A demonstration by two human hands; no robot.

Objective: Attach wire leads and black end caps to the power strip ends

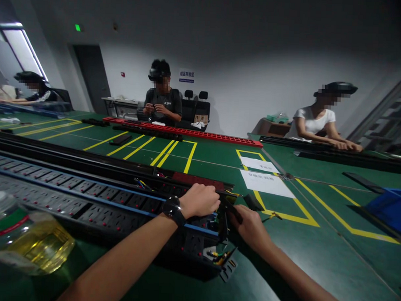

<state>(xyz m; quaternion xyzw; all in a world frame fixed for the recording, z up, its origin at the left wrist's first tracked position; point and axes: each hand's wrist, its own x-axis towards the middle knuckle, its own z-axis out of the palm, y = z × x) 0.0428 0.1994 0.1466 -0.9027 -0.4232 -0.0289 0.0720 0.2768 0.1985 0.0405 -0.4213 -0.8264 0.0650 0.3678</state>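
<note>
- Forearms [127,253] rise from the bottom edge of the frame; the left one crosses above the socket strips [101,216], which run from the left edge to lower centre. Leaning on this arm could shift the strips.
- Left grip [200,199], centre: fingers curled at the far strip's end; what they hold is hidden. Uneven pressure could let the end twist.
- Right grip [250,227], right of centre: thumb and fingers closed on a dark piece [233,211]. An off-axis pull could slip it free or bend it. Whether it is attached cannot be told.
- Wires [221,256], lower centre: exposed at the near strip's end, beside a tilted slotted plate [228,271]. Catching the plate could strain or pinch them.
- Wristwatch [174,209], left wrist: close above the sockets; low travel could scrape the faces.
- Bottle [49,244], lower left: yellow liquid inside, near the strips. A leftward shove could tip it; cap tightness is unclear.
- Loose lead [274,215], right of centre on the tabletop [328,260]: a sweeping right wrist could drag it.
</note>
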